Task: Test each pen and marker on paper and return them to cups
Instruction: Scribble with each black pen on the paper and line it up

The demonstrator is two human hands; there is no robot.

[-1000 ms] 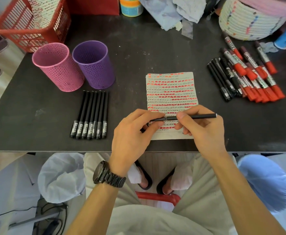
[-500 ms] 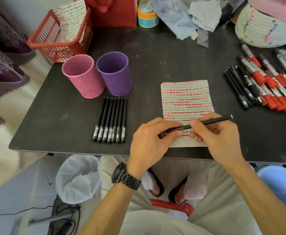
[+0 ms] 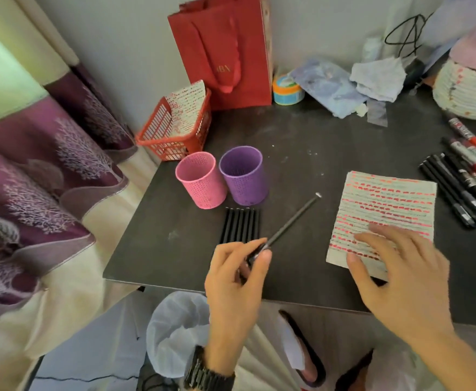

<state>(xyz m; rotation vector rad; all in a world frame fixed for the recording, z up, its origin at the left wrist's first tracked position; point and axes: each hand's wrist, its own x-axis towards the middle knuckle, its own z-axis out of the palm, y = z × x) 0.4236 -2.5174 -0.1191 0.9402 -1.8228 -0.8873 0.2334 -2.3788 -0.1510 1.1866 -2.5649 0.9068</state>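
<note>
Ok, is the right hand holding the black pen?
No, the left hand pinches the black pen, while the right hand is open over the paper.

Left hand [image 3: 235, 280] pinches black pen [image 3: 290, 221] at its lower end. The shaft is off the table [image 3: 301, 153], angled up toward the back right. Right hand [image 3: 400, 277] has fingers spread flat over the near part of the paper [image 3: 386, 201] by the front edge; it's blurred, so contact is unclear. Pink cup [image 3: 201, 180] and purple cup [image 3: 244, 179] touch, near the left edge. Row of black pens [image 3: 239, 225] lies just in front of them. Mixed pens and red markers [image 3: 457, 190] sit at the right edge.
</note>
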